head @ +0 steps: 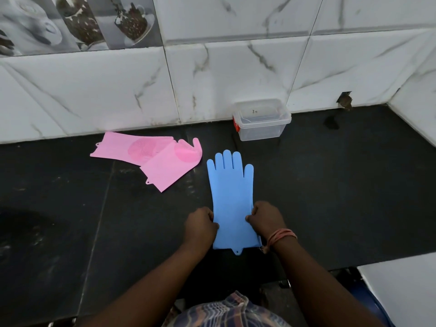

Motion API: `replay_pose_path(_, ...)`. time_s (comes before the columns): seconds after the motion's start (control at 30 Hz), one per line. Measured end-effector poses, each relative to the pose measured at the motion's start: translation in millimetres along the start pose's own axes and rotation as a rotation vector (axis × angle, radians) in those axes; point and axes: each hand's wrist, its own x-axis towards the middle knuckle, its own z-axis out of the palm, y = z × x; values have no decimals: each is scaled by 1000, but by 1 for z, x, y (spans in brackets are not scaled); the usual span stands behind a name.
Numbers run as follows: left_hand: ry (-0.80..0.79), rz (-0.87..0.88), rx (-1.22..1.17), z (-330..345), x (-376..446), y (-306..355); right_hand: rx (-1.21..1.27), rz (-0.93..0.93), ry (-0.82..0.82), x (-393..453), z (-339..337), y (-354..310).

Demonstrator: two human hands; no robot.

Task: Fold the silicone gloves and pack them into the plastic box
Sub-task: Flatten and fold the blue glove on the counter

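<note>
- Nearest you, a plaid shirt [226, 310] fills the bottom edge of the view, and both your forearms reach forward from it over the dark table [342, 185].
- A white surface [401, 286] cuts in at the lower right corner, beside your right arm.
- A band of orange thread [280, 236] wraps your right wrist, just behind the hand.
- Your left hand [200, 224] has its grip closed on the left edge of the blue glove [232, 197], near the cuff, fingers curled in and thumb on top.
- Your right hand [266, 218] has its grip pinched on the right edge of the same glove, level with the left.
- The blue glove lies flat on the table between your hands, smooth side up, cuff toward you with a small hanging tab at the hem, fingers pointing away and the thumb out to the right. It is unfolded.
- Farther off and to the left lie two pink gloves [151, 154], one overlapping the other, both showing round bristle patches. They sit apart from the blue glove.
- Beyond the blue glove's fingertips and a little right stands the clear plastic box [262, 120], open and with no lid on it, a red clip on its left side. It sits against the marble-tiled wall [118, 90].
- Nothing lies between the blue glove and the box.
- A chipped hole [345, 100] shows at the foot of the wall, right of the box.
</note>
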Motion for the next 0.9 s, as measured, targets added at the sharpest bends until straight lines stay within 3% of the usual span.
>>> replay_pose_path(0.23,23,55,62,-5,2,-2,-164,-1,19,11,-10,7)
replay_pose_path(0.33,161,211,84,-9,15,5,-91,-158,222,20,-8,1)
replay_pose_path(0.4,152,375,156,-5,27,12,-60,-303,360,23,4,-5)
replay_pose_path(0.53,-54,511,447,21,40,6,-235,-366,146,32,31,-4)
replay_pose_path(0.73,58,543,580,42,47,-14,-362,-378,200,44,41,12)
replay_pose_path(0.9,34,535,552,38,43,-10,-349,-367,172,44,42,13)
